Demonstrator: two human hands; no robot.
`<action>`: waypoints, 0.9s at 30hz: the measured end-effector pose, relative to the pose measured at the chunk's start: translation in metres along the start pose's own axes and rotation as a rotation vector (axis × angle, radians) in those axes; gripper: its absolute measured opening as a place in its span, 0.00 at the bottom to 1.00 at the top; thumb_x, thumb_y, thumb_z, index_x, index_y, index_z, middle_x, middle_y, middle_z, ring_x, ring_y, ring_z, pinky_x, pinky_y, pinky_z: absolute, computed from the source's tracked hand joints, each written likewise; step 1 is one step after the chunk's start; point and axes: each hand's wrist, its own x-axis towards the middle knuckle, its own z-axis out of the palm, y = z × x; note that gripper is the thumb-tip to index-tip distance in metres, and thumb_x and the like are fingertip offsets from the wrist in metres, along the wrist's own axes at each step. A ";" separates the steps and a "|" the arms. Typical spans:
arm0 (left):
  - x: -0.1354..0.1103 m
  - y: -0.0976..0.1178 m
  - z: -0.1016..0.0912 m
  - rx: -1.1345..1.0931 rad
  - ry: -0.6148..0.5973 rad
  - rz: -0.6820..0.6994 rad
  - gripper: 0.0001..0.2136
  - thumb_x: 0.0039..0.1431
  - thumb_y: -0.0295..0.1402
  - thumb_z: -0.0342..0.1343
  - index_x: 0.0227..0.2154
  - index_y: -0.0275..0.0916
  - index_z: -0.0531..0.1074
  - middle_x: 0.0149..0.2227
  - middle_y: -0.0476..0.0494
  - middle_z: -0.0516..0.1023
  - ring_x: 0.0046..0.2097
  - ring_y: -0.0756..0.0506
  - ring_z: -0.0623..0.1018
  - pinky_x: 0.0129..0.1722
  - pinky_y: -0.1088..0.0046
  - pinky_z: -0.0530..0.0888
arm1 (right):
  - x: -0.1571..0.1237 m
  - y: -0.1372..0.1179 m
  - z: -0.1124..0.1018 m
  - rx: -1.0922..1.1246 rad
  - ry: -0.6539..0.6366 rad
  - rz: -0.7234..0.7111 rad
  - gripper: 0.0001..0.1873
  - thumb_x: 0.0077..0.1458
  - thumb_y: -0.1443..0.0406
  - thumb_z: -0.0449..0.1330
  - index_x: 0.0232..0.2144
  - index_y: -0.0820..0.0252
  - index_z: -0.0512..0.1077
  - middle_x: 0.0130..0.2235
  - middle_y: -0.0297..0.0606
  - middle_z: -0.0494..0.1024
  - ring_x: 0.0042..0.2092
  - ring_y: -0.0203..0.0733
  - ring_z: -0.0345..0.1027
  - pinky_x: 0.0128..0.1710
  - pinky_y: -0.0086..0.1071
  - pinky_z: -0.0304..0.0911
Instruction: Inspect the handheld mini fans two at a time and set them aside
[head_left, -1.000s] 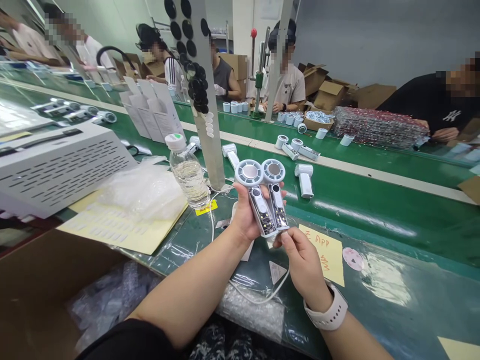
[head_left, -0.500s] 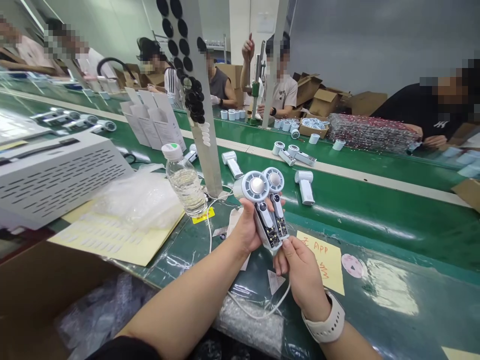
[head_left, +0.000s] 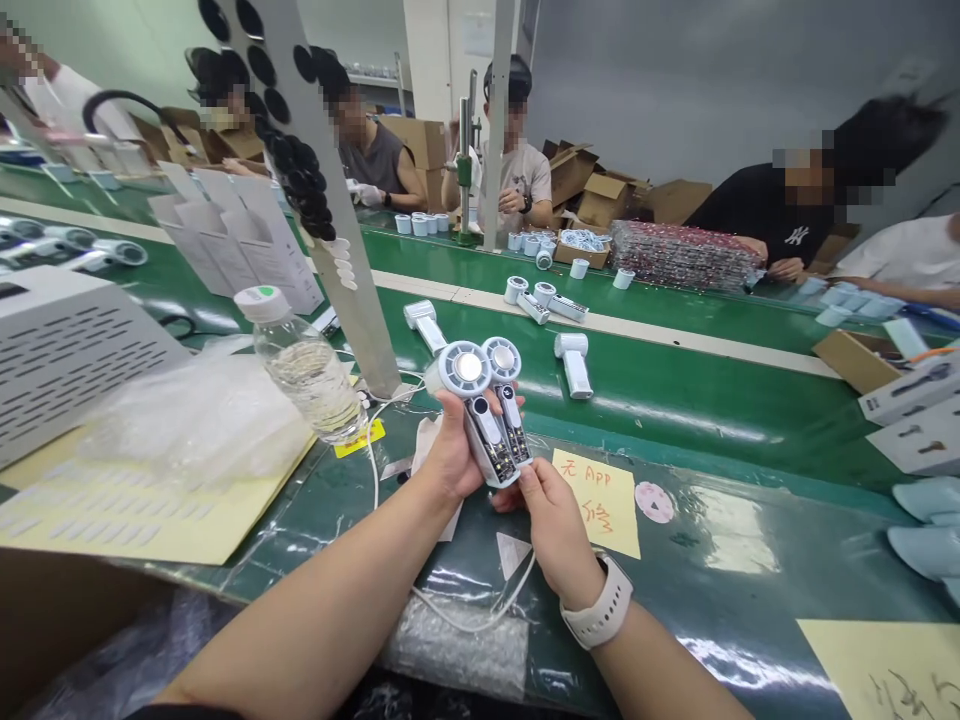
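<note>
Two light-blue handheld fans, a nearer one [head_left: 480,420] and a farther one [head_left: 513,415], lean side by side with their round heads up. Their handles lack front covers, so dark circuit boards show. My left hand [head_left: 454,450] is closed around both handles, thumb on the near side. At the lower ends of the handles, my right hand [head_left: 559,525] has its thumb and fingers pinched together. A white cable [head_left: 480,628] runs out from beneath that hand and loops over the bench; its plug end is hidden by my fingers.
A water bottle [head_left: 304,370] stands left of a metal post [head_left: 360,300]. Several fans, among them one lying face down [head_left: 574,365], rest on the green conveyor [head_left: 675,400]. A yellow note [head_left: 600,505] lies right of my hands. Co-workers sit across the line.
The view has turned to the right, bringing boxes and blue parts into sight at the right edge. Both hands keep their hold on the fans. A co-worker's raised hand has come down.
</note>
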 end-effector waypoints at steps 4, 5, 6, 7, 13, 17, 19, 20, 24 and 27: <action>0.001 0.000 -0.004 0.031 0.030 -0.007 0.32 0.29 0.65 0.66 0.20 0.36 0.73 0.39 0.41 0.82 0.39 0.43 0.81 0.38 0.70 0.78 | 0.007 -0.001 -0.009 -0.107 -0.061 -0.039 0.27 0.57 0.40 0.55 0.27 0.56 0.68 0.27 0.36 0.74 0.29 0.41 0.69 0.32 0.35 0.66; 0.002 0.001 -0.004 0.020 0.044 -0.013 0.32 0.30 0.64 0.66 0.20 0.36 0.73 0.39 0.41 0.82 0.40 0.42 0.81 0.38 0.70 0.78 | 0.008 -0.002 -0.011 -0.136 -0.070 -0.068 0.25 0.58 0.42 0.55 0.26 0.56 0.68 0.27 0.35 0.73 0.30 0.41 0.68 0.33 0.35 0.65; 0.002 0.001 -0.005 0.001 0.059 -0.019 0.31 0.32 0.64 0.66 0.21 0.36 0.73 0.39 0.41 0.82 0.41 0.42 0.81 0.39 0.69 0.79 | 0.009 -0.004 -0.014 -0.154 -0.074 -0.096 0.24 0.59 0.44 0.56 0.25 0.56 0.67 0.27 0.34 0.71 0.31 0.41 0.67 0.34 0.35 0.65; 0.003 0.002 -0.005 -0.020 0.075 -0.023 0.31 0.34 0.64 0.65 0.21 0.36 0.73 0.40 0.41 0.82 0.43 0.41 0.82 0.41 0.68 0.79 | 0.010 -0.005 -0.016 -0.167 -0.073 -0.127 0.22 0.60 0.46 0.56 0.24 0.56 0.67 0.28 0.34 0.70 0.33 0.42 0.66 0.36 0.36 0.64; 0.003 0.010 -0.004 -0.099 0.153 -0.014 0.30 0.45 0.64 0.61 0.25 0.37 0.75 0.35 0.41 0.83 0.41 0.40 0.83 0.43 0.64 0.80 | 0.020 -0.002 -0.018 -0.329 -0.015 -0.303 0.17 0.63 0.58 0.51 0.23 0.54 0.63 0.35 0.38 0.72 0.39 0.44 0.67 0.42 0.37 0.65; -0.006 0.014 0.004 -0.125 0.145 -0.170 0.27 0.53 0.61 0.58 0.28 0.36 0.76 0.38 0.37 0.83 0.45 0.37 0.83 0.47 0.58 0.80 | 0.031 0.010 -0.023 -0.370 0.034 -0.272 0.10 0.59 0.64 0.53 0.26 0.55 0.68 0.34 0.38 0.73 0.37 0.45 0.69 0.39 0.37 0.67; -0.013 0.014 0.010 -0.120 0.096 -0.249 0.25 0.54 0.58 0.59 0.29 0.36 0.77 0.40 0.35 0.83 0.48 0.34 0.82 0.50 0.55 0.79 | 0.035 0.013 -0.025 -0.386 0.042 -0.283 0.06 0.57 0.68 0.54 0.33 0.56 0.72 0.39 0.40 0.74 0.40 0.45 0.70 0.40 0.36 0.68; -0.018 0.014 0.012 -0.116 0.062 -0.282 0.24 0.54 0.56 0.60 0.30 0.36 0.77 0.41 0.34 0.83 0.49 0.32 0.81 0.51 0.53 0.78 | 0.036 0.013 -0.025 -0.397 0.044 -0.294 0.07 0.56 0.69 0.55 0.35 0.57 0.72 0.41 0.41 0.75 0.41 0.45 0.71 0.41 0.36 0.68; -0.035 0.014 0.020 -0.117 -0.082 -0.357 0.20 0.52 0.51 0.64 0.33 0.36 0.79 0.42 0.33 0.83 0.54 0.28 0.78 0.56 0.49 0.75 | 0.036 0.011 -0.019 -0.483 0.049 -0.325 0.09 0.61 0.70 0.53 0.34 0.57 0.73 0.40 0.42 0.77 0.43 0.45 0.71 0.43 0.36 0.68; -0.042 0.017 0.023 -0.107 -0.141 -0.327 0.20 0.50 0.50 0.65 0.34 0.36 0.80 0.44 0.33 0.83 0.57 0.26 0.76 0.58 0.49 0.73 | 0.036 0.010 -0.016 -0.587 0.068 -0.319 0.11 0.61 0.71 0.53 0.30 0.56 0.73 0.37 0.41 0.77 0.41 0.44 0.71 0.42 0.34 0.68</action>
